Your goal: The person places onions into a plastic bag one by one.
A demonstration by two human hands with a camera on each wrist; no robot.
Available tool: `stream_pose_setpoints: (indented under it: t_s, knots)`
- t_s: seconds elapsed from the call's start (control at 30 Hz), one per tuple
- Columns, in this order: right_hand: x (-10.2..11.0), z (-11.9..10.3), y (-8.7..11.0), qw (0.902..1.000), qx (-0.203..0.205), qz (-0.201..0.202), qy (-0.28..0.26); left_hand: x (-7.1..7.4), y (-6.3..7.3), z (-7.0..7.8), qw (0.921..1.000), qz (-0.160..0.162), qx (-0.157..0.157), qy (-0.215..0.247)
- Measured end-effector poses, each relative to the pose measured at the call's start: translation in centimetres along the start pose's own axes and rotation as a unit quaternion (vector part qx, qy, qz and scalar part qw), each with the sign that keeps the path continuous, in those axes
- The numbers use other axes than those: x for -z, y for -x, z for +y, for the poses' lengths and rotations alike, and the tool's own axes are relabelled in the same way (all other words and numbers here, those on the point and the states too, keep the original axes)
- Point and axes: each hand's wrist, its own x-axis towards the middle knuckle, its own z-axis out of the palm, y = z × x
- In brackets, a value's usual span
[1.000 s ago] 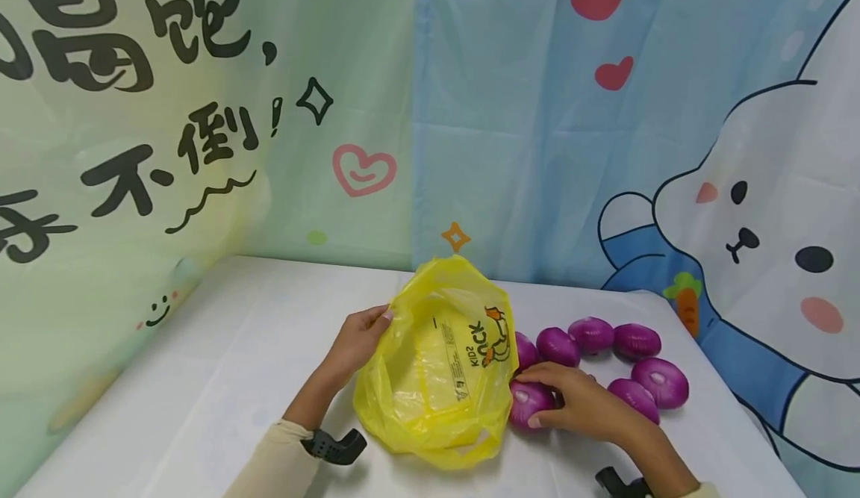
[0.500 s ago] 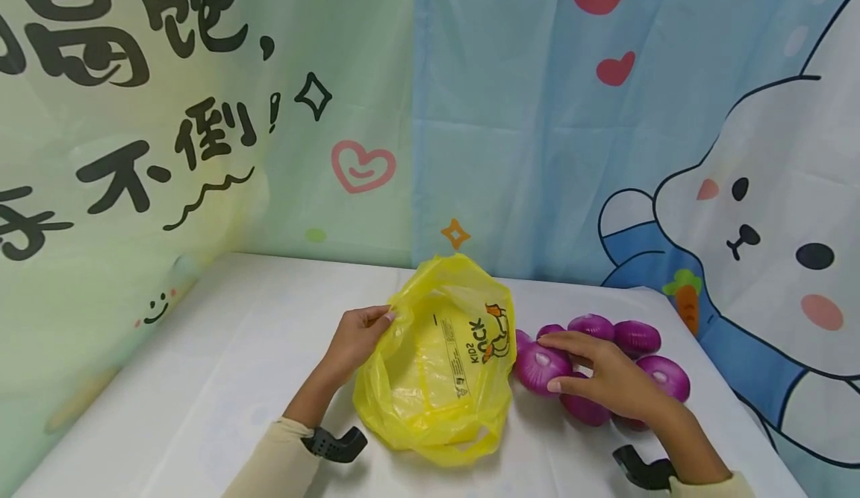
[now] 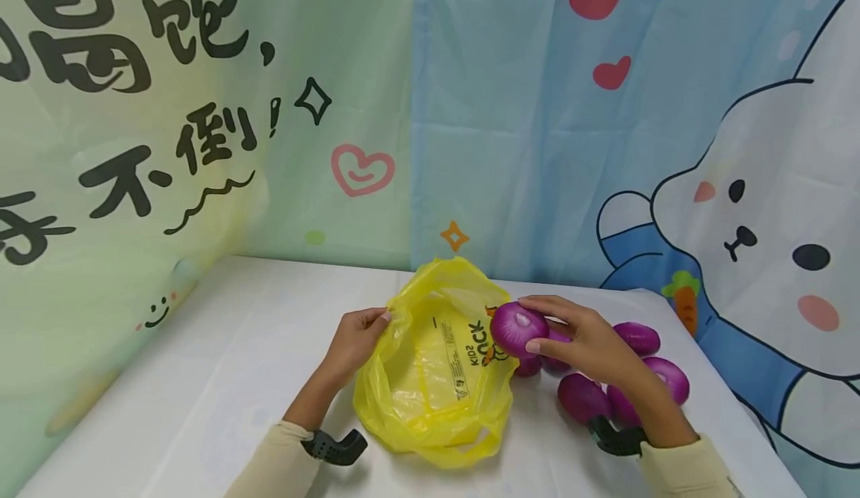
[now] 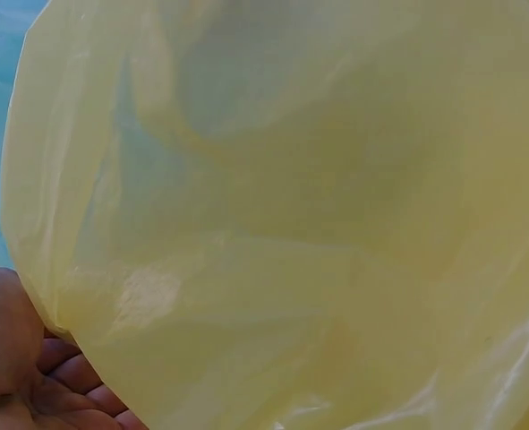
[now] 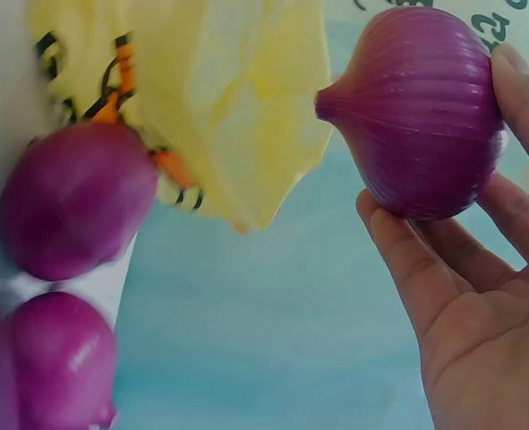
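A yellow plastic bag (image 3: 423,378) stands with its mouth spread in the middle of the table. My left hand (image 3: 360,339) pinches the left side of its rim; in the left wrist view the thin yellow film of the bag (image 4: 291,224) fills most of the picture, with part of the hand (image 4: 13,349) at the lower left. My right hand (image 3: 584,337) grips a purple onion (image 3: 519,329) between thumb and fingers, raised at the right side of the bag. The right wrist view shows this onion (image 5: 425,116) with its pointed end toward the bag.
Several more purple onions lie right of the bag, among them a front onion (image 3: 583,398), a back onion (image 3: 637,338) and a right one (image 3: 668,378). A white cloth (image 3: 222,363) covers the table. A printed curtain (image 3: 484,147) hangs behind.
My right hand has lifted the onion from the table beside the bag, up to the bag's right rim. The left hand has kept its hold on the bag in the same place.
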Motion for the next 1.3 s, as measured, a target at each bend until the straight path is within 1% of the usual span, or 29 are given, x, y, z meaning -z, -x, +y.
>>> stream_pose_setpoints:
  t_s: [0.1,0.23,0.3,0.5,0.63,0.77,0.97,1.2,1.3]
  knots:
    - [-0.2,-0.3,-1.0,0.9998,0.014,0.002,-0.014,-0.1,-0.1,-0.1,1.0000,0.001,-0.003,0.000]
    - [-0.7,-0.6,-2.4,0.9993,0.021,0.010,-0.028,-0.2,-0.1,-0.1,1.0000,-0.001,-0.005,-0.002]
    - [-1.1,-0.7,-3.1,0.9992,0.017,0.008,-0.037,-0.2,0.0,-0.2,1.0000,-0.001,-0.004,-0.003]
    - [-2.6,-0.9,-5.2,0.9953,0.010,-0.021,-0.094,-0.1,0.1,-0.4,1.0000,0.000,-0.002,-0.005]
    - [-3.5,-1.0,-6.3,0.9916,0.010,-0.020,-0.127,-0.2,0.0,-0.6,1.0000,-0.003,0.002,-0.003]
    - [-4.6,-0.8,-7.3,0.9892,0.007,-0.021,-0.145,-0.2,0.1,-0.6,1.0000,-0.001,0.003,-0.003]
    - [-6.8,0.2,-8.5,0.9864,0.010,-0.053,-0.155,-0.2,0.0,-0.5,1.0000,0.002,-0.002,-0.001]
    - [-8.6,1.8,-9.0,0.9876,0.007,-0.052,-0.148,-0.2,-0.2,-0.2,0.9999,0.010,-0.006,0.003]
    - [-9.1,2.4,-9.0,0.9887,0.001,-0.059,-0.138,-0.3,-0.1,-0.2,0.9999,0.010,-0.005,0.002]
